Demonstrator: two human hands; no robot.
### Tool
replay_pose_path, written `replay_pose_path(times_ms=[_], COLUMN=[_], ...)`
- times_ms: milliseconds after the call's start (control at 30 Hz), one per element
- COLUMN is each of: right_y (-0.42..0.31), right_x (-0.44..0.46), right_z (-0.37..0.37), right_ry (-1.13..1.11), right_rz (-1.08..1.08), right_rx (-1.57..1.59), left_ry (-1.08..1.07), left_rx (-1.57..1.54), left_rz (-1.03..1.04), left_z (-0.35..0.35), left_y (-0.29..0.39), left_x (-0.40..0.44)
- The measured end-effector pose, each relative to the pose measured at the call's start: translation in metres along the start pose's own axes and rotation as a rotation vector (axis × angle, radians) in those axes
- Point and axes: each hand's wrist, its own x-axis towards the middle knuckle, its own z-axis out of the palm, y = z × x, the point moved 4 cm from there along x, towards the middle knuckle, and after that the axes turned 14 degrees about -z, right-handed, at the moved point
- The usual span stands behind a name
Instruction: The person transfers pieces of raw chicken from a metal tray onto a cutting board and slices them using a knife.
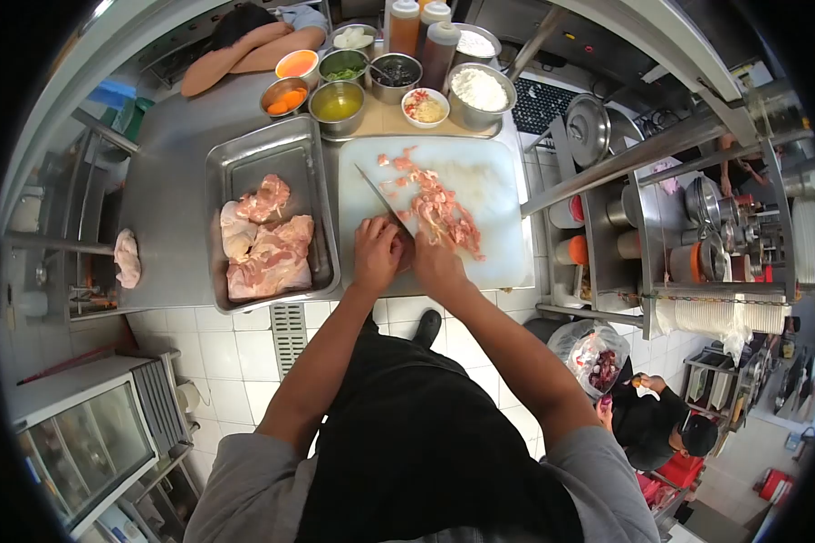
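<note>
Clad in a black apron nearest the lens, grips a knife in a closed right hand over a white cutting board strewn with chopped meat; curls the left hand by the blade, with its hold hidden. Could nick left fingertips, judging by that closeness, through a slip on slick meat. Offers no legible brand, label or writing, even on the squeeze bottles

Knife blade: grey. Cutting board: pale bluish-white. Chopped raw meat: pink, cream streaks. Left tray: silver-grey. Apron: solid black. Sleeves: grey. Floor tiles: white, square grid.
</note>
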Motion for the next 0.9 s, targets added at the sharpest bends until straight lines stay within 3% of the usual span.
replay_pose_path(times_ms=[67,200,300,467,600,700,733,800,900], right_y=[0.000,-0.005,-0.004,0.006,0.028,0.062,0.072,0.082,0.082], right_x=[-0.053,-0.148,-0.148,-0.055,-0.057,-0.073,-0.072,-0.065,-0.052], right_z=[-0.003,-0.023,-0.020,-0.008,-0.016,-0.028,-0.038,-0.063,-0.090], right_ry=[0.008,-0.226,-0.215,-0.043,-0.065,0.138,0.068,-0.017,0.083], right_rz=[0.012,0.194,0.193,0.061,-0.011,-0.032,0.004,0.042,0.030], right_rx=[0.082,0.133,0.161,0.148,0.234,0.066,0.052,0.024,0.059], left_ry=[0.022,0.026,0.013,-0.005,0.053,0.128,0.148,0.012,-0.145], left_rx=[-0.010,-0.016,-0.017,0.001,0.048,0.190,0.245,0.297,0.340], left_rz=[0.002,0.008,0.014,0.019,0.001,-0.064,-0.093,-0.206,-0.321], left_z=[0.001,-0.001,0.000,-0.004,-0.003,-0.015,-0.019,-0.022,-0.019], left_y=[0.003,0.004,-0.001,0.002,0.007,0.012,0.016,0.015,0.004], left_x=[0.001,0.000,0.000,-0.003,-0.003,-0.005,-0.006,-0.001,0.012])
